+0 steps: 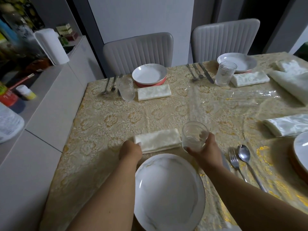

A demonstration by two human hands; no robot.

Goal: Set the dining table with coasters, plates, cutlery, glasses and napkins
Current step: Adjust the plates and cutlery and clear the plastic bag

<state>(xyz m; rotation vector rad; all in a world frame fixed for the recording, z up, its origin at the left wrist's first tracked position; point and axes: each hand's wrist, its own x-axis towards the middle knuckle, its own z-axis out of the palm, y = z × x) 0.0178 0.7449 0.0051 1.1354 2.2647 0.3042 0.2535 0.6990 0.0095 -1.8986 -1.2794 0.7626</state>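
Note:
A large white marbled plate (169, 192) lies at the near edge of the gold-patterned table (116, 119). Just beyond it sits a folded cream napkin (158, 139); my left hand (130, 150) pinches its left corner. My right hand (205, 150) grips a clear glass (194, 135) to the right of the napkin, whether lifted or resting on the table I cannot tell. A fork (235, 161) and a spoon (245, 155) lie right of my right arm, with a knife partly hidden under my wrist.
Two far places are laid with plates (149, 74) (236, 61), glasses (126, 89) (225, 73), cutlery and napkins (154, 92) (250, 78). More napkins (288, 125) and a plate (301, 152) lie at the right. Two grey chairs (138, 50) stand behind. A white sideboard (41, 97) runs along the left.

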